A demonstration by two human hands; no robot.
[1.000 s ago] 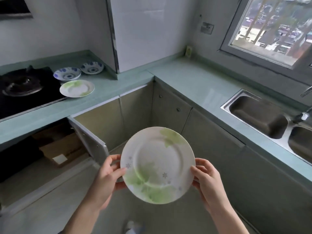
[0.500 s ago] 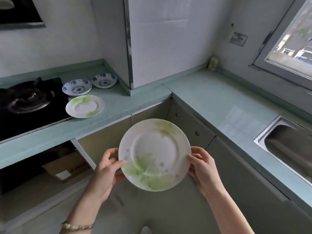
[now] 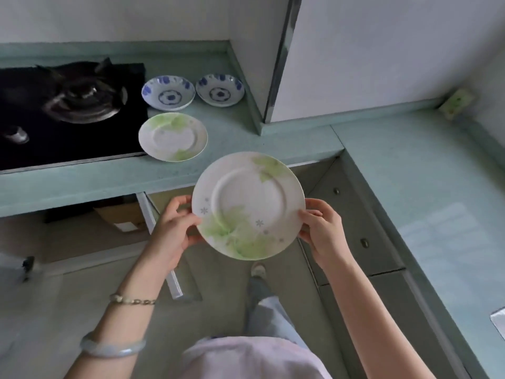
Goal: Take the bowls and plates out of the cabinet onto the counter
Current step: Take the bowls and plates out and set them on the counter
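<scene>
I have a green-leaf plate between both hands, carried level and face up in the air just short of the worktop's front edge, its far rim overlapping that edge from my view. My left hand pinches the plate's left rim, thumb on top and fingers curled underneath; my right hand does the same on the right rim. Both grips are narrow and closed on the rim, nothing slack that I can see.

On the worktop three pieces are already down: a matching green plate near the front edge beside the black hob, and two blue-patterned bowls side by side toward the back edge, against the wall corner. Below the front edge the cabinet door stands open, with a cardboard box inside; I cannot tell whether any more dishes remain in there.

I judge I am in the carry-and-place step for this plate. The next move calls for lifting it clear of the front edge, moving it forward over the bare stretch of worktop to the right of the green plate, and setting it down flat. That gap is bounded by the wall corner on the right, so I should lower it level, keep its rim off the other plate, and slip my fingers out from under only once it sits.
</scene>
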